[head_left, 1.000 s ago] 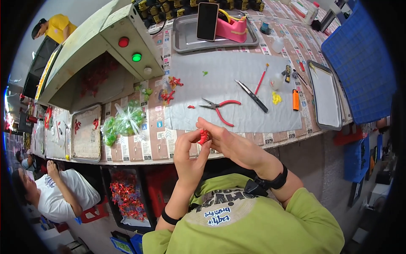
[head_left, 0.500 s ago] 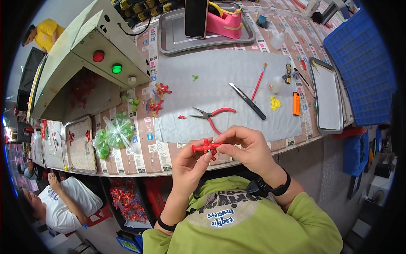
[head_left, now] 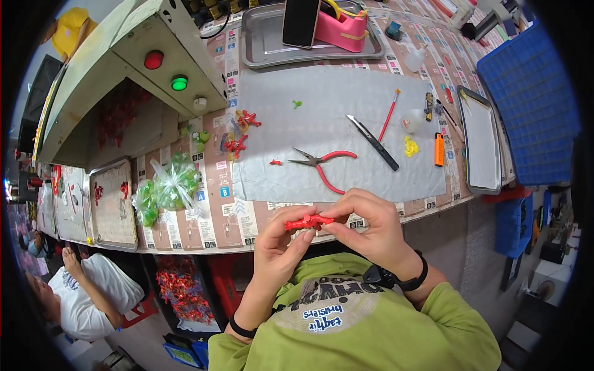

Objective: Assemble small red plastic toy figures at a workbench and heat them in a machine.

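Note:
Both hands hold one small red plastic figure in front of my chest, just off the table's near edge. My left hand pinches its left end between thumb and fingers. The thumb and fingertips of my right hand grip its right end. On the grey cloth beyond lie pliers with red handles, a black craft knife and a red-handled brush. A tiny red piece rests left of the pliers. More red figures lie at the cloth's left edge.
At left stands a beige machine with red and green lights. Near it are bags of green parts and a metal tray. An orange lighter, a white tray and a blue crate are at right. A co-worker sits at left.
The red figure has been turned in my fingers and now lies flatter, its long side toward me. The view has shifted slightly, and both hands still hold the figure.

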### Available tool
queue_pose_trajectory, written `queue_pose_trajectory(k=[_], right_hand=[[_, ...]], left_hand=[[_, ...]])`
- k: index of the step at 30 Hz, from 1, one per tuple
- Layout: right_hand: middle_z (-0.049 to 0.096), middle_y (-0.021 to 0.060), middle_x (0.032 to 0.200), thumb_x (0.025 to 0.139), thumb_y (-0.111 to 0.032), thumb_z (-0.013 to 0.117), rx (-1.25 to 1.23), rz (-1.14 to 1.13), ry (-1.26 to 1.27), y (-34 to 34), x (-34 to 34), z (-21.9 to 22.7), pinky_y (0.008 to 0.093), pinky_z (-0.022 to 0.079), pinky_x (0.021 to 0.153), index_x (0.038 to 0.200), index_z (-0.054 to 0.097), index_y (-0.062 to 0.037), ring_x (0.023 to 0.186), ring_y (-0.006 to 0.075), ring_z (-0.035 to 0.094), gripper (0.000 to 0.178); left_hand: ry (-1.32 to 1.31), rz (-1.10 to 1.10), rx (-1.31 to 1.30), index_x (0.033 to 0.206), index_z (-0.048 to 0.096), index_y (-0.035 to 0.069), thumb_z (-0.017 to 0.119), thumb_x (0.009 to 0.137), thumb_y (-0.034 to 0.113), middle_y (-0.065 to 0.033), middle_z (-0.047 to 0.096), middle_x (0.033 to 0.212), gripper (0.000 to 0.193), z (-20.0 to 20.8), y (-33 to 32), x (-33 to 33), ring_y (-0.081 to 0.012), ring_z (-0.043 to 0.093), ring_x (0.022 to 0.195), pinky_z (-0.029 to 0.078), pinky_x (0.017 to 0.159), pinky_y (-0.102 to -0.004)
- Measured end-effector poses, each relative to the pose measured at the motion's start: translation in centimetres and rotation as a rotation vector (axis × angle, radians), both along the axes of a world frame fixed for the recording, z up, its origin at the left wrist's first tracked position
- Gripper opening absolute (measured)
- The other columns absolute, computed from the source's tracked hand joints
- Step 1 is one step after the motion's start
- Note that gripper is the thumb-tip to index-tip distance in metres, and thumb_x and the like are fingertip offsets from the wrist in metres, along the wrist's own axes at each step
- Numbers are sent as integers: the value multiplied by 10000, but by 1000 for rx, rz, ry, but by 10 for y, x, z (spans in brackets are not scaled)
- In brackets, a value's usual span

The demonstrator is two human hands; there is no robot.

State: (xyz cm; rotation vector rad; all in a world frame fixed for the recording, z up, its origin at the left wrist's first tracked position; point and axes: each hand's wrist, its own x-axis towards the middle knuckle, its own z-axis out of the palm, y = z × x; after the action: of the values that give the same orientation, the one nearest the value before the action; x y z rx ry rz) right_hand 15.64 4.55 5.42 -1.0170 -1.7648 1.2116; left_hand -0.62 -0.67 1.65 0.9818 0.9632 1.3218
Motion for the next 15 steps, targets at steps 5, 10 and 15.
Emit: queue_pose_trajectory(k=[5, 10, 15], right_hand=[[600, 76, 747, 680, -7, 678, 43, -6, 2, -3, -6, 0, 245, 435, 564, 819, 615, -9, 641, 148, 564, 153], [574, 72, 728, 685, -23, 664, 166, -1, -37, -3, -8, -1, 257, 469, 549, 824, 612, -18, 644, 180, 586, 148], [579, 69, 736, 699, -21, 656, 163, 57, -45, 2, -3, -3, 256, 452, 576, 812, 611, -11, 644, 168, 570, 122]], left_hand=[[-28, -21, 39, 1087, 529, -23, 570, 765, -61, -130, 523, 1095, 327, -1, 1, -3, -199, 499, 1032, 381, 897, -311], [-9, -19, 26, 1085, 526, -26, 581, 766, -49, -124, 551, 1055, 324, -3, 2, -3, -194, 507, 1021, 385, 893, -308], [-119, -49, -59, 1125, 494, -28, 566, 793, -35, -114, 562, 1029, 340, -4, 2, -3, -169, 523, 989, 398, 871, -291]])
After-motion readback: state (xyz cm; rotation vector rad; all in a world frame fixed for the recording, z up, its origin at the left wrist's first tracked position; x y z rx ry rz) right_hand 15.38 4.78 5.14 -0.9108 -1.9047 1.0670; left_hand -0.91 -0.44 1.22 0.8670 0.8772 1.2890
